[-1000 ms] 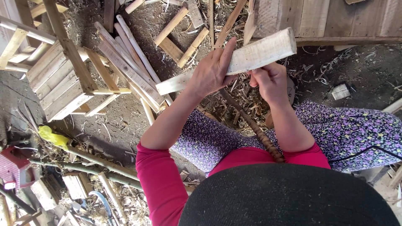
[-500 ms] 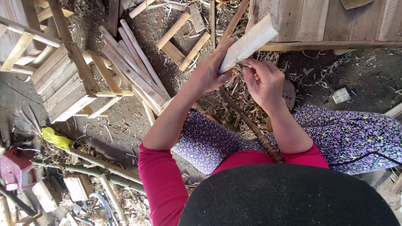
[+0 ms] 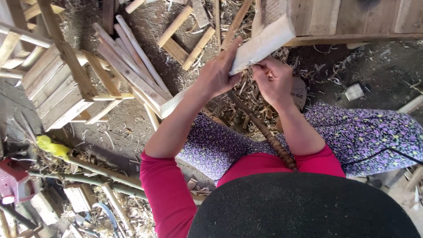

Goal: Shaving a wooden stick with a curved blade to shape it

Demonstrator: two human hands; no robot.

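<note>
My left hand (image 3: 217, 74) grips a pale wooden plank (image 3: 263, 43) near its lower end, holding it tilted up and away from me. My right hand (image 3: 274, 80) is closed just below the plank's lower edge, fingers curled against the wood; whether it holds something small I cannot tell. Both hands are above my knees, which are covered by purple flowered cloth (image 3: 361, 132). A long braid (image 3: 264, 132) hangs down between my arms.
A pile of wooden slats (image 3: 132, 61) and a slatted crate (image 3: 53, 92) lie on the dirt at the left. A wooden box (image 3: 352, 20) stands at the top right. Shavings, sticks, a yellow object (image 3: 52, 146) and a red tool (image 3: 13, 180) lie around.
The plank has swung from lying nearly flat across both hands to pointing steeply up and away. Both hands have drawn closer together at its lower end.
</note>
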